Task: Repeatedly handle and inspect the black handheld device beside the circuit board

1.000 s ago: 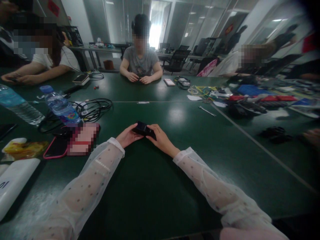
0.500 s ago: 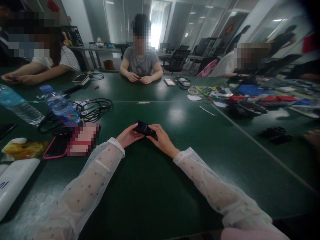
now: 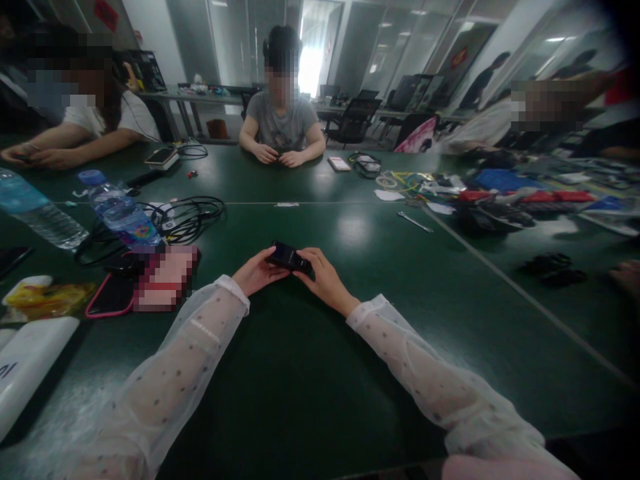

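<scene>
The small black box point(image 3: 286, 256) is between the two hands, out over the green table point(image 3: 310, 373). The left hand point(image 3: 255, 272) has hold of its left end, with the thumb up by the near corner and the other fingers bent under and along the side. The right hand point(image 3: 324, 277) has hold of the right end, with its fingers curled over the top and its thumb on the near side. So both hands are grasping the same box, one at each end. I can't tell if the box touches the table or is held just above it.

The box is dark all over and has straight edges. Its top looks flat and a bit shiny, with a few tiny pale marks. It sits at a slant, with its left end farther away than its right end.

The fingers hide both ends of the box, and its underside doesn't show. The pale marks are too small to read. Some fingertips are out of sight behind the box. A bottle point(image 3: 40, 208) at the left edge is cut off, and so is another person's hand point(image 3: 626, 275) at the right edge, which is blurry too.
</scene>
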`<state>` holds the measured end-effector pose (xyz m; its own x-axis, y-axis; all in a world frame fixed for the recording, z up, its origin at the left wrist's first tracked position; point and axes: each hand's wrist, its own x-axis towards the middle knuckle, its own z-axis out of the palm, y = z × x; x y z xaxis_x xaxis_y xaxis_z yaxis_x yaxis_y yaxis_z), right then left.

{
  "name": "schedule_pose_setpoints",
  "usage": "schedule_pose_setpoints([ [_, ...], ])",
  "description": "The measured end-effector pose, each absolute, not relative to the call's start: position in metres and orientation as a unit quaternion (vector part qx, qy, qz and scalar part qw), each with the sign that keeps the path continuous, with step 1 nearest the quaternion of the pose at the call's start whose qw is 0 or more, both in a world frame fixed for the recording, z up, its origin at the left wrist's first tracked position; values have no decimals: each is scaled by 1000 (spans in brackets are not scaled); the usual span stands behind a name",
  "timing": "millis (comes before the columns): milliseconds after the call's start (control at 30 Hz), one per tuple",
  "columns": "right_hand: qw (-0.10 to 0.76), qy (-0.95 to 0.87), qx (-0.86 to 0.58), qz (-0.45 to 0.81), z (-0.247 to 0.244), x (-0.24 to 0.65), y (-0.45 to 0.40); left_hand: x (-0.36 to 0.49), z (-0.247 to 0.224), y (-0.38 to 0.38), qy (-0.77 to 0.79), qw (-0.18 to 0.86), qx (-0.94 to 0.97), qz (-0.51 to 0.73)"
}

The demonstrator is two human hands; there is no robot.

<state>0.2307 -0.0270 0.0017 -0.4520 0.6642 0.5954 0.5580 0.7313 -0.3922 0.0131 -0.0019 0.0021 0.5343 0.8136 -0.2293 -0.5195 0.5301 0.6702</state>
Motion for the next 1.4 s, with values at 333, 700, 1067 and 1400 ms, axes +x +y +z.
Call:
schedule_pose_setpoints([
  [333, 373, -849, -366, 82, 3, 230, -27, 14, 5, -3, 274, 830, 273, 402],
  [700, 383, -845, -359, 97, 2, 231, -25, 15, 5, -3, 285, 827, 267, 405],
  [1067, 368, -846, -371, 108, 3, 231, -25, 16, 7, -4, 280, 833, 266, 395],
  [1400, 341, -849, -382, 130, 2, 231, -24, 16, 1, -2, 278, 840, 265, 384],
])
